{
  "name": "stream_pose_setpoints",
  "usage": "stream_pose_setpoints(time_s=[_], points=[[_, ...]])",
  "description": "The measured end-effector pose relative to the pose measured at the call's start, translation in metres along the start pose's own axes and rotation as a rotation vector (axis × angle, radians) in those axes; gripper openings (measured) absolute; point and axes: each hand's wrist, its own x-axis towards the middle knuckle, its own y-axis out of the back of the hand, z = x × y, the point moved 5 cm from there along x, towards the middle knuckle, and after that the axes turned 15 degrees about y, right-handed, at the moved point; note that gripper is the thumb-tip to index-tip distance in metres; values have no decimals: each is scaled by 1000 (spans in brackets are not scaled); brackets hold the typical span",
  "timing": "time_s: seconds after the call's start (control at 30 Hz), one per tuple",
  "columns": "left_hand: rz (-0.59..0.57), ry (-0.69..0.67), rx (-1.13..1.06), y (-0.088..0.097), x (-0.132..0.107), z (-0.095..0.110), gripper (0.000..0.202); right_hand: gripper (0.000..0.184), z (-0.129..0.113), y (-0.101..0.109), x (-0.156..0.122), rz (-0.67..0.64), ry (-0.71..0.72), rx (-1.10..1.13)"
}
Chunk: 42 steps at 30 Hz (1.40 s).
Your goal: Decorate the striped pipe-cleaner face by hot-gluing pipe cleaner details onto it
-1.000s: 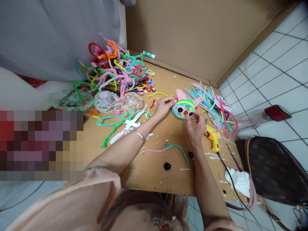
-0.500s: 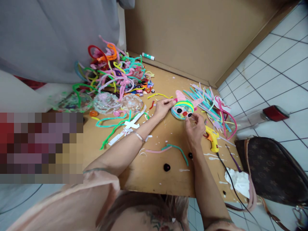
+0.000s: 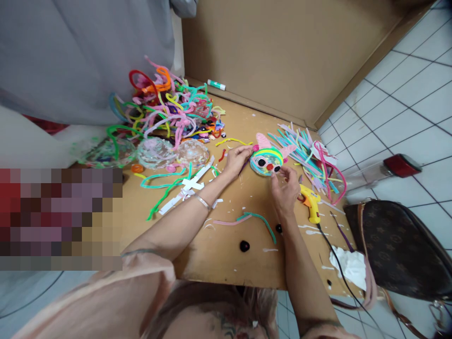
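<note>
A round clear-plastic craft face (image 3: 267,164) has pink pipe-cleaner ears, a yellow and green band, black eyes and a red nose. At its left side, my left hand (image 3: 238,160) is closed, with the fingertips at a small pink bobble (image 3: 255,148) below the ear. My right hand (image 3: 285,188) pinches the craft's lower right edge by the right eye. Beside my right hand lies a yellow hot glue gun (image 3: 310,203) with a black cord. Below my hands are a pink and teal pipe-cleaner piece (image 3: 261,217) and a black bead-like piece (image 3: 244,246).
Tangled pipe cleaners (image 3: 169,103) pile up at the back left, beside clear plastic domes (image 3: 192,153). Straight pipe cleaners (image 3: 300,146) lie at the right. White strips (image 3: 192,183), a glue stick (image 3: 216,84), crumpled tissue (image 3: 349,268) and a brown handbag (image 3: 395,249) are around.
The craft face has shifted very slightly left and down in view. My left fingertips have slid a little outward along its left side. My right hand keeps its pinch.
</note>
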Motion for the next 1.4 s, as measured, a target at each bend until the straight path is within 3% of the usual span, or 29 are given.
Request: stream_pose_setpoints(time_s=[0.17,0.37,0.67,0.87,0.97,1.1,1.17,1.27,1.33,1.4], points=[[13,-24,-15,3,5,-3,14,32,1,0,0,-8,-11,11],[160,-142,63,13,2,6,16,32,2,0,1,7,-13,28],[308,-203,-5,29,-3,19,4,33,1,2,0,32,8,24],[390,-291,3,35,-16,29,20,25,9,17,2,135,-1,-17],[335,-387,81,26,-30,38,28,22,13,32,3,259,-46,-30],[144,-432,189,-4,-63,46,37,25,13,39,4,322,-55,-44],[34,-395,243,-22,-83,43,39,26,10,29,4,215,-32,-50],[-41,-337,349,-40,-111,29,38,25,4,10,-3,-64,9,-38],[-73,-261,408,-43,-124,16,38,24,0,10,-12,-157,31,-50],[-75,-210,452,-39,-131,5,35,22,-3,22,-24,-167,43,-56]])
